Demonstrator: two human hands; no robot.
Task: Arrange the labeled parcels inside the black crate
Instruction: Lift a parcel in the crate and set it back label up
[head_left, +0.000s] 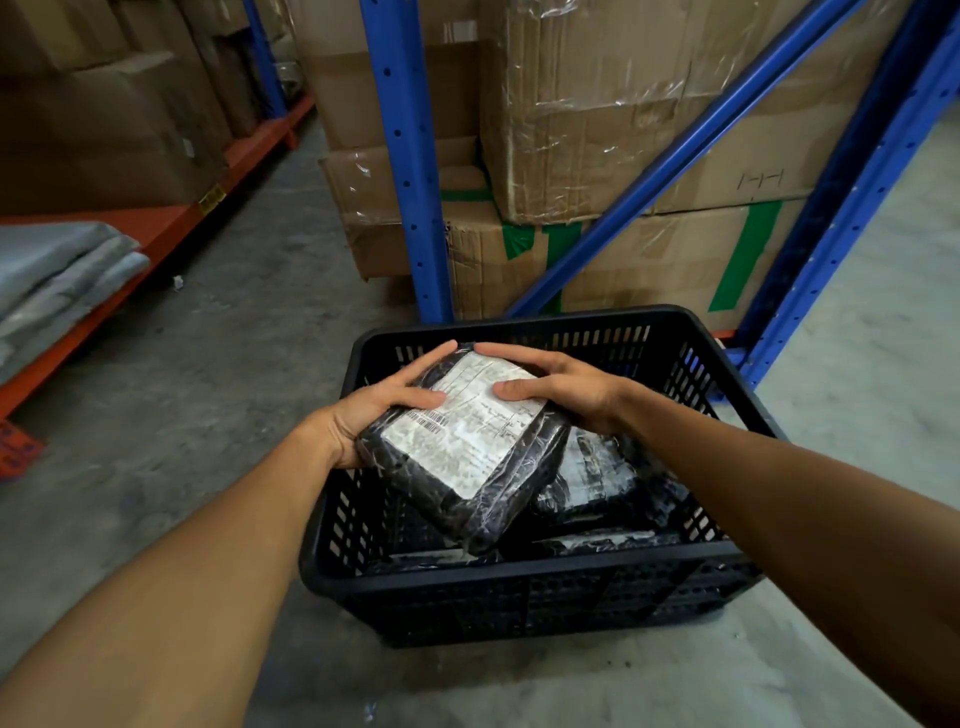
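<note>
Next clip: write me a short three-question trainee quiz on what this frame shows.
1. True or false: both the left hand and the right hand grip the black plastic-wrapped parcel with a white label.
2. Which way does the held parcel's label face? A) up B) down
3. Fill in: other wrapped parcels lie inside the black slotted plastic ____.

Key: 1 true; 2 A; 3 crate.
</note>
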